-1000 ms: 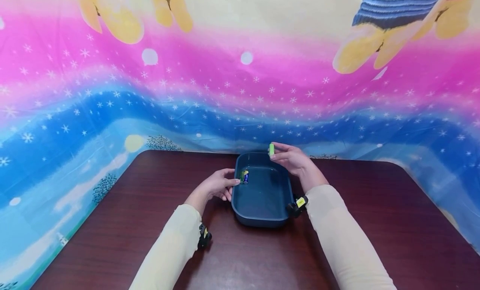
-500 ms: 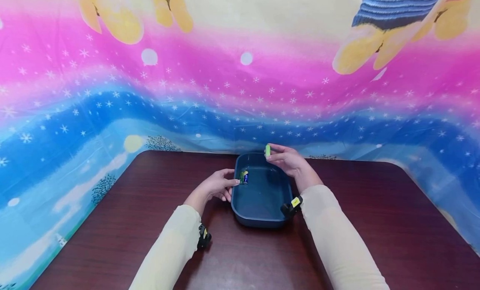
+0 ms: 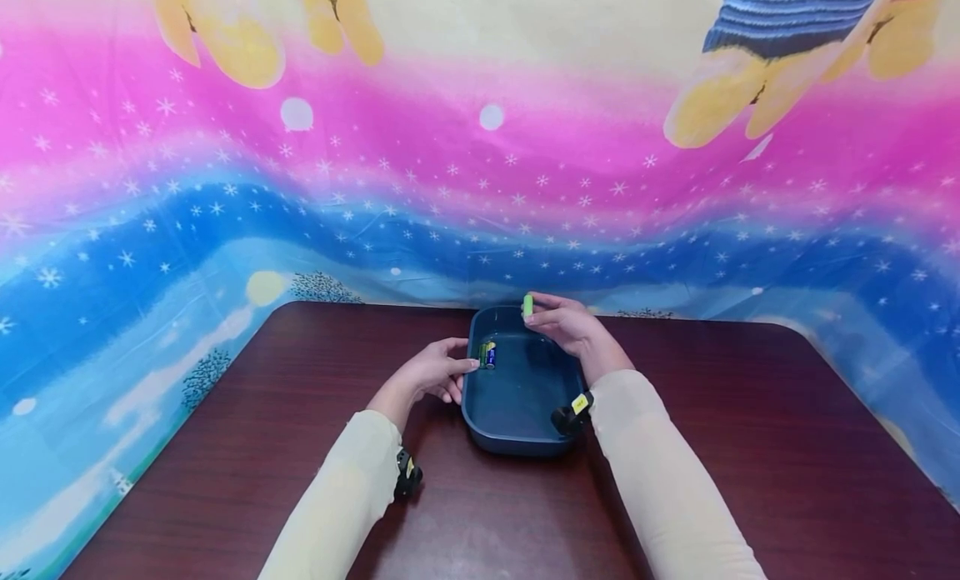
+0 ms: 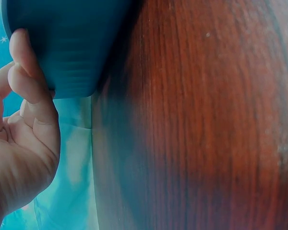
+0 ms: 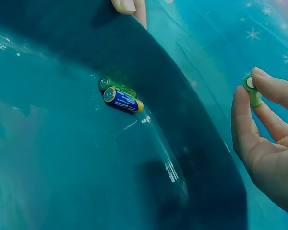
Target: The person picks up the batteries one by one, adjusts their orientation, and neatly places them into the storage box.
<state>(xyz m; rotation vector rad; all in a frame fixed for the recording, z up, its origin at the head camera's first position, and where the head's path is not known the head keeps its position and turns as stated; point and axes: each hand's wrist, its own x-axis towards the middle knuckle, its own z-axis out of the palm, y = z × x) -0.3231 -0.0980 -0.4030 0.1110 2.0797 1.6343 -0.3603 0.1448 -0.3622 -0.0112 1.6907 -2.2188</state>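
Note:
A dark blue-grey plastic tray (image 3: 525, 401) stands on the table in the head view. My left hand (image 3: 426, 372) grips its left rim, thumb over the edge and fingers along the outer wall, as the left wrist view also shows. Above the tray's far end, my right hand (image 3: 570, 326) pinches a light green battery (image 3: 528, 305) upright between thumb and fingertips. Inside the tray by the left wall, a blue-and-yellow battery (image 5: 123, 100) lies side by side with a green battery (image 5: 104, 83).
The dark red-brown wooden table (image 3: 247, 447) extends around the tray on all sides. Behind its far edge hangs a printed cloth (image 3: 420, 172) in pink and blue with snowflakes. A black wrist camera (image 3: 567, 417) overlaps the tray's near right corner in the head view.
My right hand has moved a little left and slightly down over the tray's far end, carrying the light green battery. The left hand, tray and two lying batteries have stayed put.

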